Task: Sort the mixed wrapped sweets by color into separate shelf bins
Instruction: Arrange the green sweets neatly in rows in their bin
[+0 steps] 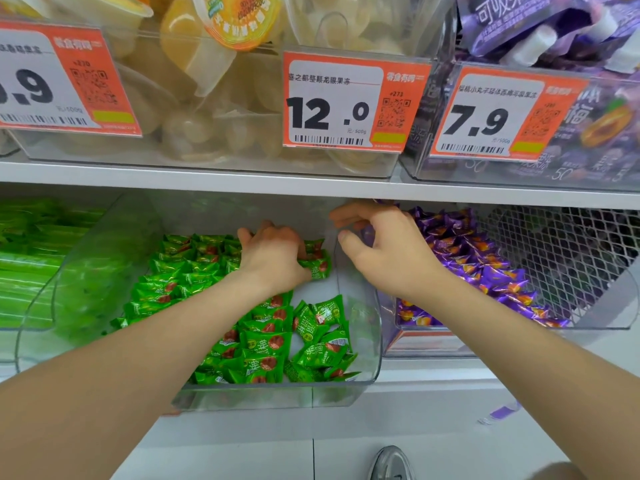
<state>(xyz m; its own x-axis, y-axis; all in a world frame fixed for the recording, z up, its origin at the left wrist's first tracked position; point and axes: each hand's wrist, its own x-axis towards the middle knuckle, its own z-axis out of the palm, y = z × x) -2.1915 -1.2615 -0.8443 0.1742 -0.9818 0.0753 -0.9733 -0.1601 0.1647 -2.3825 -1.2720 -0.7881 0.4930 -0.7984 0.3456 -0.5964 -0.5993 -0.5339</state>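
Under shelf [207, 183], left hand [273, 259] is clutching green sweets [319, 266]; at 3 o'clock, right hand [386, 251] is pinching purple sweet [367, 233].

White shelf board [207, 183]: ran left to right across the middle of the frame.
Clear plastic bins [242, 157]: stood on the board, filling the upper half. Those at upper left and centre held pale and yellow jelly cups [214, 36]; the one at upper right held purple spouted pouches [540, 32].
Orange-and-white price tags [349, 102]: three, fixed to the bin fronts. Centre read 12.0, right 7.9, left was cut off by the frame edge.
White wire mesh panel [561, 258]: right of frame, under the board, dark behind.
Green stick packs [31, 258]: left edge, below the board.
Pale floor [242, 455]: bottom of frame, one seam.
Light: bright, even.
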